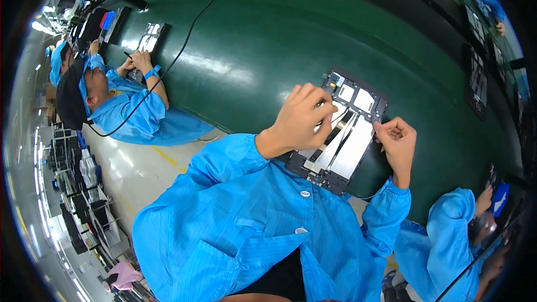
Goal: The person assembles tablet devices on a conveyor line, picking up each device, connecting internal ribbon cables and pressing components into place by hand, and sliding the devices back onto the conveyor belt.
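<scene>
An opened tablet [359, 163] lies tilted on the green bench in front of me. Its black frame surrounds silver battery panels, dark ribbon cables and a circuit board at the far end. Over the tablet's left side is my left hand [305, 116], its fingers curled into a pinch; whatever they may hold is hidden. At the right edge of the tablet my right hand [398, 144] has thumb and forefinger pressed together, the other fingers folded in. I cannot make out what lies between these fingertips.
The green bench [240, 39] stretches away ahead. A black cable [190, 31] hangs across the left. A person in blue [137, 106] works on another device [151, 36] at the left; another blue sleeve [453, 218] is at the lower right. More opened devices [476, 78] stand at the right.
</scene>
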Available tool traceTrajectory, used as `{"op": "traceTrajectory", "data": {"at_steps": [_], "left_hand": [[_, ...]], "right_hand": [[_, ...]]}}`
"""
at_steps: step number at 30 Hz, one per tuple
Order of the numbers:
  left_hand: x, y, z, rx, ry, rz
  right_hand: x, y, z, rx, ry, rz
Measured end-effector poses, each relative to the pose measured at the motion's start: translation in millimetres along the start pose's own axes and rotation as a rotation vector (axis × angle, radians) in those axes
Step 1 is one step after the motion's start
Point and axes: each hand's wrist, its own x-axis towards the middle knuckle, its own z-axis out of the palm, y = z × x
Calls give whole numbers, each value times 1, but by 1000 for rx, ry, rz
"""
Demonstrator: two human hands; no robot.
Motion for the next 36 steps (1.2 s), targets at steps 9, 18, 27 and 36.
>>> {"op": "traceTrajectory", "data": {"at_steps": [9, 18, 27, 36], "left_hand": [[-4, -10, 5, 123, 25, -15], [-4, -12, 4, 141, -8, -12], [4, -3, 7, 211, 32, -62], [-11, -9, 3, 56, 43, -41]], "right_hand": [[3, 4, 5, 22, 128, -39], [3, 5, 21, -14, 370, -293], [3, 1, 26, -194, 423, -404], [-3, 7, 2, -260, 199, -255]]}}
